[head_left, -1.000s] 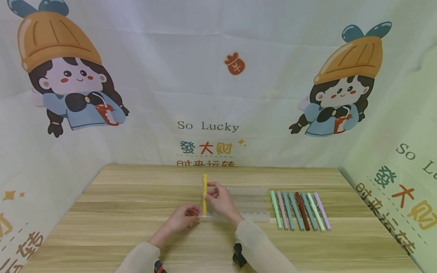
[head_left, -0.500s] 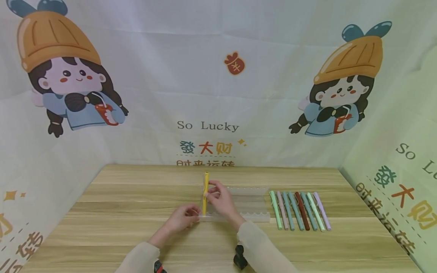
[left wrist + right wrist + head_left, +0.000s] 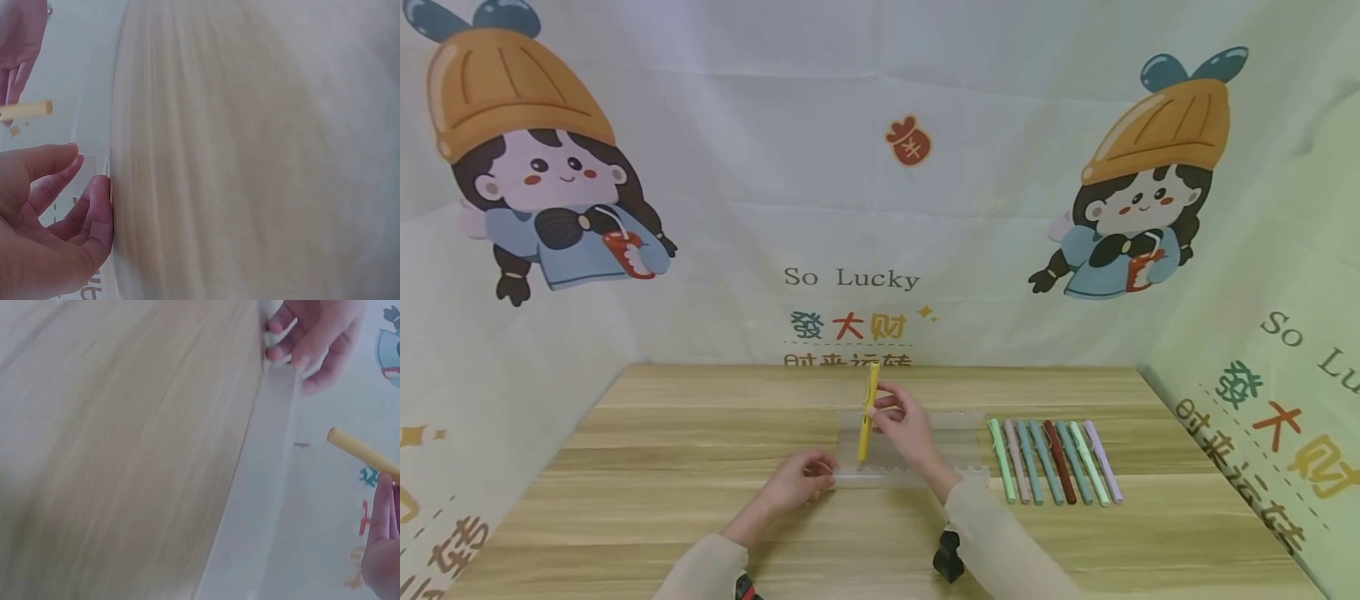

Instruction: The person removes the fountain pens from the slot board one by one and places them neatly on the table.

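My right hand pinches a yellow pen between thumb and fingers. The pen stands nearly upright, clip side to the left, its lower end over the left part of a clear plastic pen tray. In the right wrist view the pen hangs apart from the tray's long front wall. At the tray's left front corner, my left hand grips the end with thumb and fingertips. The left wrist view shows that hand curled at the corner. Scalloped notches line the tray's front and back walls.
Right of the tray, several capped pens lie side by side in a row: green, pink, blue, a dark red pen and a purple pen among them. The wooden table meets a printed cloth backdrop behind and at both sides.
My right hand has lifted the yellow pen from the tray's left end, up and to the right, and the pen now leans slightly. The left hand keeps its grip at the corner.
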A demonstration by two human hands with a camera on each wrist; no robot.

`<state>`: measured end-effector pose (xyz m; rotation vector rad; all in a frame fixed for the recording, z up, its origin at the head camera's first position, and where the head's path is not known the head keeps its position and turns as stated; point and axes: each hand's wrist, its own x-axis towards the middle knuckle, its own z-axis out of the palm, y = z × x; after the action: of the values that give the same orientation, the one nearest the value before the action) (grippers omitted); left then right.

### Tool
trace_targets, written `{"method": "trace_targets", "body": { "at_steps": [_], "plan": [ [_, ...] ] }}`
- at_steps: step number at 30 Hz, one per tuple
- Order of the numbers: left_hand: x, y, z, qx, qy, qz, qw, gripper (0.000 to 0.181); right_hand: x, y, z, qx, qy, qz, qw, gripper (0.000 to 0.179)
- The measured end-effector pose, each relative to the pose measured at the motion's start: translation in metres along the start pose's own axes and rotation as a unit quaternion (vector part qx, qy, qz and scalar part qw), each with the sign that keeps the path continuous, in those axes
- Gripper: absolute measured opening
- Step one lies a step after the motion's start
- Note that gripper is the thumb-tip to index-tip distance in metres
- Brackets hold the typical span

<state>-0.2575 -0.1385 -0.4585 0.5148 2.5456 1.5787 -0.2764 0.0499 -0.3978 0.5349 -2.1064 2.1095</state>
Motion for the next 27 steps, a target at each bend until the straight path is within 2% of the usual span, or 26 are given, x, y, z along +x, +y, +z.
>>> {"method": "trace_targets", "body": {
  "at_steps": [7, 14, 19, 27],
  "plan": [
    [-0.002, 0.0, 0.0, -0.005, 0.0, -0.002, 1.0, 0.014, -0.001, 0.005, -0.027, -0.004, 0.0, -0.006, 1.0, 0.034],
    [-0.001, 0.0, 0.0, -0.005, 0.002, -0.01, 0.9999, 0.014, 0.004, 0.021, -0.056, -0.006, 0.025, -0.012, 0.9996, 0.034],
    [-0.001, 0.001, 0.0, -0.009, 0.003, -0.008, 0.9999, 0.015, -0.001, 0.016, -0.074, -0.021, 0.038, -0.018, 0.9989, 0.033],
    [-0.001, 0.0, 0.0, -0.004, 0.006, -0.008, 0.9999, 0.014, -0.013, 0.016, -0.113, -0.054, 0.042, 0.009, 0.9976, 0.035]
  ]
}}
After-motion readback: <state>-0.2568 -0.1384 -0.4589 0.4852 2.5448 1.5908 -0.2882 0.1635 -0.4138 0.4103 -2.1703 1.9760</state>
